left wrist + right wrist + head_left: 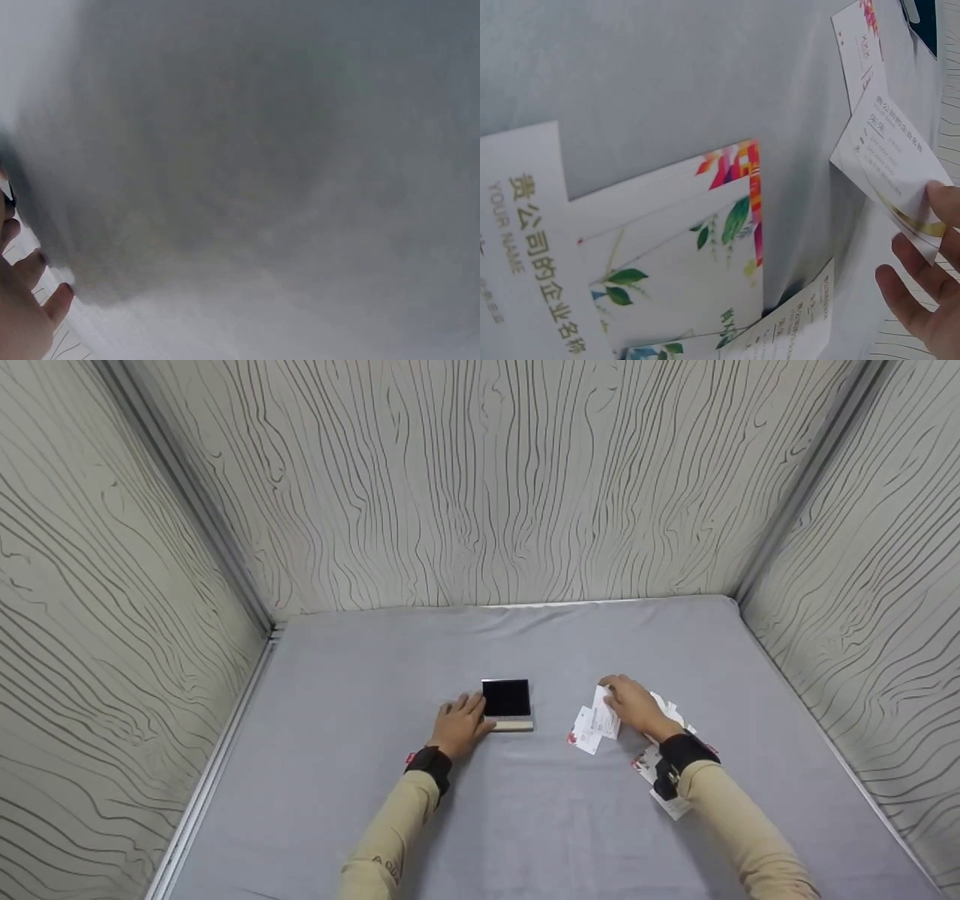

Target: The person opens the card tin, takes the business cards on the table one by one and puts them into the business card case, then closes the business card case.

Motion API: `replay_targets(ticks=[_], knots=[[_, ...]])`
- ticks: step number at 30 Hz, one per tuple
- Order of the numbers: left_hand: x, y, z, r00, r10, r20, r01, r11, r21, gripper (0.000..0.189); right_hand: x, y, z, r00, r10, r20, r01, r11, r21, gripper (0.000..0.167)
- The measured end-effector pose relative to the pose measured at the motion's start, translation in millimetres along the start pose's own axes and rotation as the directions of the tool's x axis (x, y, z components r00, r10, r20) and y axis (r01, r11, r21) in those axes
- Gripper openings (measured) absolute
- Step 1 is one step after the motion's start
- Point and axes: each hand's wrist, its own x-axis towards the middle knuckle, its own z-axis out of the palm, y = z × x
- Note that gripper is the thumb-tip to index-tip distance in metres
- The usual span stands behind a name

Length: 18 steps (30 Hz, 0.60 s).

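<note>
A card case (506, 699) with a dark panel and a pale front strip lies on the grey cloth near the middle. My left hand (456, 726) rests at its left side, thumb at the front corner, fingers by the left edge. In the left wrist view, only some fingertips (58, 304) show at the edge. With thumb and fingers, my right hand (636, 706) pinches a white business card (889, 157) printed with text and a gold curve. That card overlaps a second business card (859, 56) with red flowers.
Several more business cards (682, 247), some with green leaves, lie loosely overlapped under and beside my right wrist. Grey cloth (525, 817) covers the table. Wood-grain panels (480, 487) wall it at the back and both sides.
</note>
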Motion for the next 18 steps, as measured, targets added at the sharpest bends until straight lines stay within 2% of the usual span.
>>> replay_targets(ticks=[8,11,18], knots=[[1.0,-1.8,2.6,1.000,-0.002,0.013,0.002,1.000,-0.022,0.063,5.1,-8,-10,0.999,-0.014,0.043,0.011,0.999,0.050,0.021],[1.5,-2.4,3.5,1.000,-0.001,0.011,0.001,1.000,-0.020,0.063,9.1,-13,-14,0.998,-0.046,0.046,0.043,0.997,0.067,0.020],[-0.9,-2.9,4.5,0.999,0.025,-0.047,-0.026,1.000,-0.017,0.062,18.5,-28,-16,0.991,-0.130,0.024,0.127,0.988,0.088,0.030]])
